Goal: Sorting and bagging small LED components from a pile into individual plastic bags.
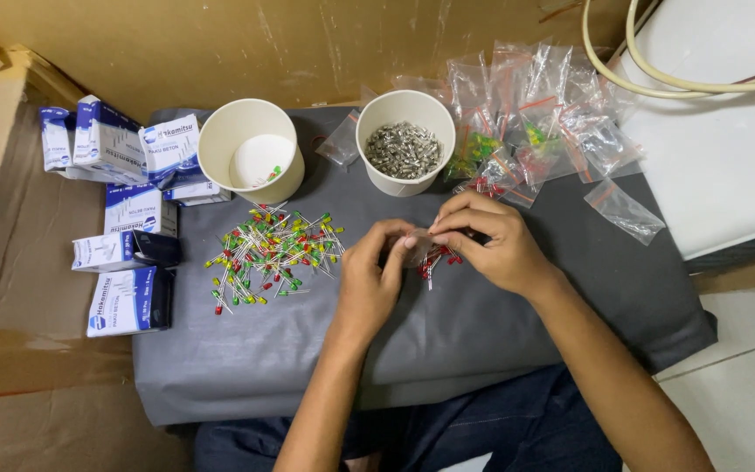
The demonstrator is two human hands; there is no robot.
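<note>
A small clear bag (416, 248) of red LEDs is pinched by the fingers of both the left hand (369, 278) and the right hand (489, 238); at 12 o'clock a paper cup (405, 112) is filled with metal parts; at 10 o'clock a second cup (249, 150) is left almost bare.

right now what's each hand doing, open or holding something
Left hand: closed, pinching one side of a small clear bag with red LEDs.
Right hand: closed, pinching the same bag's other side.

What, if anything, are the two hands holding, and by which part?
Both the left hand and right hand pinch a small clear plastic bag by its upper edge; red LEDs show at its lower end.
</note>
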